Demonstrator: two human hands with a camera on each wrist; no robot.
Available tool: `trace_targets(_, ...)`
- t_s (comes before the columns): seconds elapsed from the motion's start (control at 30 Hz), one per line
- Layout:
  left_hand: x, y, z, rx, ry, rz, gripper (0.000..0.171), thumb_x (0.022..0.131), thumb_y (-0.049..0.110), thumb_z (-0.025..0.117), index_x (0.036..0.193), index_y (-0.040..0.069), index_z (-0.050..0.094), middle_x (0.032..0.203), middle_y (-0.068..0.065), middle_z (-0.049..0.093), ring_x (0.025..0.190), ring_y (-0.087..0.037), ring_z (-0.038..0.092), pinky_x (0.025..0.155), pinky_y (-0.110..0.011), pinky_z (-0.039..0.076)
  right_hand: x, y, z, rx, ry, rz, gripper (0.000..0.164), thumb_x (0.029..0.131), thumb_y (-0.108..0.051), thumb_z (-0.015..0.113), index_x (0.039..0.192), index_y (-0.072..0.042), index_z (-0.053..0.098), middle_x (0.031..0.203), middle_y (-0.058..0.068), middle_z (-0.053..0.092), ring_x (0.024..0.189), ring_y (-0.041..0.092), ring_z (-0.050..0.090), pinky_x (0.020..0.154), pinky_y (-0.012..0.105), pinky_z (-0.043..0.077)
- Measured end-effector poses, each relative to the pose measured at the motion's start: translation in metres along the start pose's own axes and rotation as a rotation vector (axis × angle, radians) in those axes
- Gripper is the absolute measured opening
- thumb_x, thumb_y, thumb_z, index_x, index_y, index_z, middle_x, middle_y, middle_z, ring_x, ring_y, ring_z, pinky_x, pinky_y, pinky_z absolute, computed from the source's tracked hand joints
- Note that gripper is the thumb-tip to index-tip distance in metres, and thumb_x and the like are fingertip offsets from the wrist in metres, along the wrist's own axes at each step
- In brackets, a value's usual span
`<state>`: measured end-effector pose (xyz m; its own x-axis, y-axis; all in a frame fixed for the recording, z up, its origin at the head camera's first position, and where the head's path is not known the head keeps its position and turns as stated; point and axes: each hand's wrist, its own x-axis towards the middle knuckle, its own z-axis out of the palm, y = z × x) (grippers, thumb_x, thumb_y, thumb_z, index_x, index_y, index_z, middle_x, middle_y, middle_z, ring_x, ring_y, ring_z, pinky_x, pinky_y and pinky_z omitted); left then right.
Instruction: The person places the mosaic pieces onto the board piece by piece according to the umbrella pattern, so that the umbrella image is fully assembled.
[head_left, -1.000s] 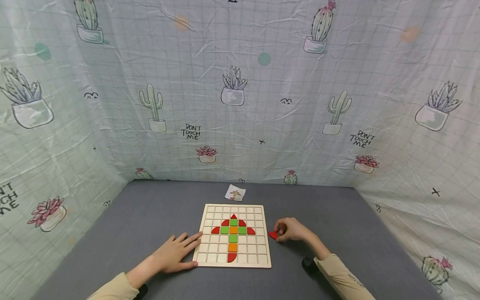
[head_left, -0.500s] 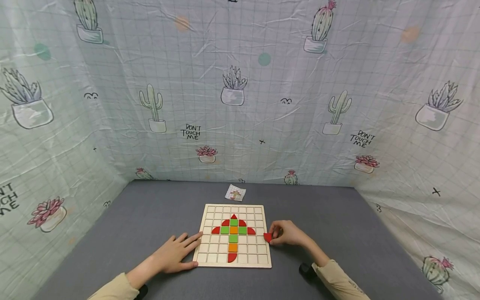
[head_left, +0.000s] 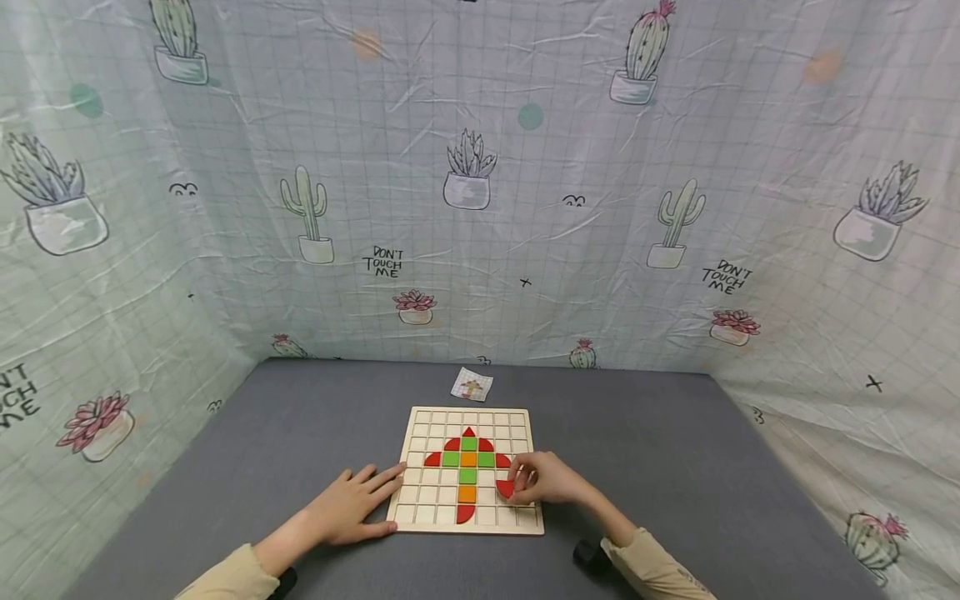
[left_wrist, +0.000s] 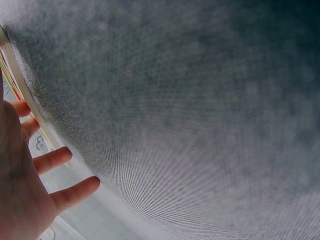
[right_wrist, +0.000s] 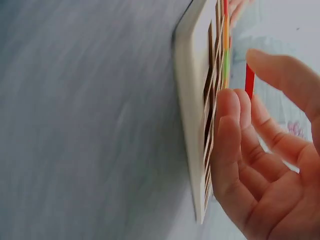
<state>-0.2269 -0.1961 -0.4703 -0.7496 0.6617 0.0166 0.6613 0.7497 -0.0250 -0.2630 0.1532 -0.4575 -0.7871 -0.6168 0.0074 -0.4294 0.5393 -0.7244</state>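
Note:
A square wooden grid board [head_left: 420, 518] lies on the grey table, with red, green and orange pieces set in its cells as a cross-like figure. My left hand [head_left: 347, 505] is spread flat, its fingertips and thumb resting at the board's left edge. Between thumb and fingertips, my right hand [head_left: 547, 481] pinches a red quarter-round piece [head_left: 504, 488] over the right part of the board. In the right wrist view that red piece [right_wrist: 249, 80] stands thin, seen edge-on. A red curved piece [head_left: 465, 513] sits in the bottom row below an orange square [head_left: 467, 494].
Behind the board lies a small paper card [head_left: 472, 385] printed with a coloured figure. A curtain [head_left: 465, 250] with cactus prints surrounds the grey table [head_left: 637, 433] at the back and sides.
My right hand has carried the red quarter-round piece leftward from beside the board to above its right-hand cells. My left hand has stayed in place at the board's edge.

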Motion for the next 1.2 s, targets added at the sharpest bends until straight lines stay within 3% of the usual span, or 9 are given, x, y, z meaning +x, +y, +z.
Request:
trace_targets(0.4,0.000,0.001,-0.002,-0.017,-0.015,-0.007,0.070,0.085,0.063,0.035,0.138,0.017,0.037,0.144,-0.001,0.032,0.116,-0.025,0.042,0.080,-0.050,0.037,0.016,-0.025,0.024,0.090,0.028,0.002,0.023,0.069,-0.015,0.075,0.081,-0.002,0.061,0.066,0.007,0.063,0.052,0.006,0.057,0.051,0.020,0.046)
trace_targets(0.53,0.000,0.001,-0.002,-0.033,-0.021,-0.010,0.070,0.085,0.063,0.035,0.138,0.017,0.036,0.145,-0.001,0.031,0.117,-0.026,0.041,0.081,-0.053,0.037,0.021,-0.035,0.032,0.107,0.039,0.016,0.023,0.067,-0.013,0.075,0.080,0.000,0.061,0.065,0.008,0.063,0.050,0.014,0.060,0.048,0.022,0.046)
trace_targets(0.9,0.001,0.002,-0.003,-0.041,-0.030,-0.017,0.071,0.085,0.063,0.036,0.138,0.017,0.037,0.144,-0.001,0.032,0.118,-0.028,0.041,0.083,-0.055,0.036,0.030,-0.056,0.053,0.037,0.025,0.072,0.022,0.064,-0.014,0.078,0.074,-0.005,0.061,0.054,-0.002,0.058,0.042,0.003,0.047,0.040,0.019,0.037)
trace_targets(1.2,0.001,0.001,-0.001,-0.024,-0.019,-0.017,0.071,0.084,0.064,0.035,0.137,0.017,0.038,0.144,0.000,0.032,0.117,-0.027,0.042,0.082,-0.054,0.037,0.034,-0.059,0.061,-0.073,0.034,0.052,0.022,0.062,-0.014,0.079,0.072,-0.006,0.061,0.051,-0.007,0.052,0.045,-0.001,0.043,0.048,0.015,0.036)
